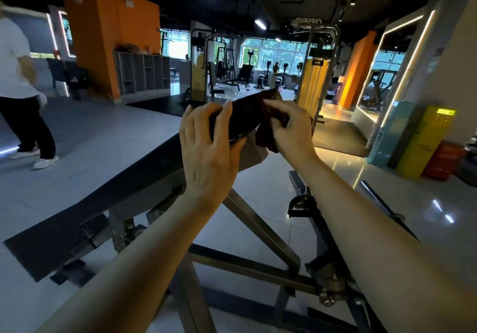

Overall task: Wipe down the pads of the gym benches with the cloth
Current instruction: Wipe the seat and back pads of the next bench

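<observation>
A small black pad (pixel 245 113) sits at the raised end of a bench, just beyond a long black bench pad (pixel 103 198) that slopes down to the lower left. My left hand (pixel 209 146) grips the near end of the small pad, fingers curled over its top. My right hand (pixel 289 128) holds a dark red cloth (pixel 265 136) against the pad's right side. Part of the cloth hangs below the pad; the rest is hidden by my fingers.
The bench's steel frame (pixel 258 229) spreads below my arms. A person in a white top (pixel 18 79) walks at the far left. A yellow weight-stack machine (pixel 313 74) stands behind the pad. Yellow and red boxes (pixel 428 141) sit at the right wall.
</observation>
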{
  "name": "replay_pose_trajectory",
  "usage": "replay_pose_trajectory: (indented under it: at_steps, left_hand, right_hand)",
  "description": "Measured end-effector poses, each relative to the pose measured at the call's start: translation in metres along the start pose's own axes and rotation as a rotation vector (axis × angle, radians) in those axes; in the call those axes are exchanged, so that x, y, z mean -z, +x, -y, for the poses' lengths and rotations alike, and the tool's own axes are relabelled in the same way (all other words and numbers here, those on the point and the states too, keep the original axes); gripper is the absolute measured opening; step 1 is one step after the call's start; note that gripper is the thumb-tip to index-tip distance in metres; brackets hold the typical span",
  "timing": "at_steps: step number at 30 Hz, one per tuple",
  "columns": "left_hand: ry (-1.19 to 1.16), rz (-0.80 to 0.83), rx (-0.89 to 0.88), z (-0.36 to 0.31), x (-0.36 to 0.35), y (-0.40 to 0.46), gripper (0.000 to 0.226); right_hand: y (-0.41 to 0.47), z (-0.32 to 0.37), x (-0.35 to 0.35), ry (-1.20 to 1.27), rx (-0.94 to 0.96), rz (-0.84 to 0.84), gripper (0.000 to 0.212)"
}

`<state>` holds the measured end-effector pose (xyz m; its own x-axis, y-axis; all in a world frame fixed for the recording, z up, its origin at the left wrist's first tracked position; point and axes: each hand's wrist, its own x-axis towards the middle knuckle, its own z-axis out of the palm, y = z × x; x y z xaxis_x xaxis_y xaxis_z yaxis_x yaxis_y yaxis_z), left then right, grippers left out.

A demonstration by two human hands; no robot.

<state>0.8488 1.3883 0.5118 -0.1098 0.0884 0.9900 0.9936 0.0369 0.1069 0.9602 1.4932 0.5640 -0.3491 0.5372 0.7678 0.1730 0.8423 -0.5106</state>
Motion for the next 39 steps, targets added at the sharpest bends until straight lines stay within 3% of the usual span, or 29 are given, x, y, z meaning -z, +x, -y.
replay_pose_trajectory:
  at_steps: [3,6,11,16,22,27,32,39]
  left_hand:
    - [0.070,0.031,-0.045,0.000,0.003,0.003,0.054]
    - [0.120,0.067,-0.219,0.004,0.007,0.009,0.048]
    - [0.148,0.210,-0.340,0.006,0.013,0.032,0.037]
    - [0.193,0.236,-0.460,0.005,0.008,0.035,0.031]
    - [0.294,0.246,-0.468,0.010,-0.003,0.027,0.037]
    - [0.320,0.136,-0.459,0.008,-0.010,0.026,0.029]
    - [0.366,0.120,-0.451,0.007,-0.013,0.024,0.023]
    - [0.358,0.111,-0.454,0.007,-0.013,0.022,0.023]
  right_hand:
    - [-0.010,0.012,0.003,0.032,0.074,0.033,0.046]
    - [-0.009,0.008,0.008,0.081,0.186,0.084,0.047]
    - [0.024,-0.020,0.002,0.023,-0.052,0.030,0.043]
    - [0.009,-0.016,0.001,0.103,0.208,0.087,0.044]
    - [0.026,-0.037,0.003,0.070,-0.047,0.057,0.047]
    - [0.008,-0.031,0.002,0.102,0.204,0.095,0.049]
    - [0.040,-0.052,-0.001,0.095,0.023,0.053,0.049]
    - [0.016,-0.044,-0.003,0.176,0.243,0.070,0.044]
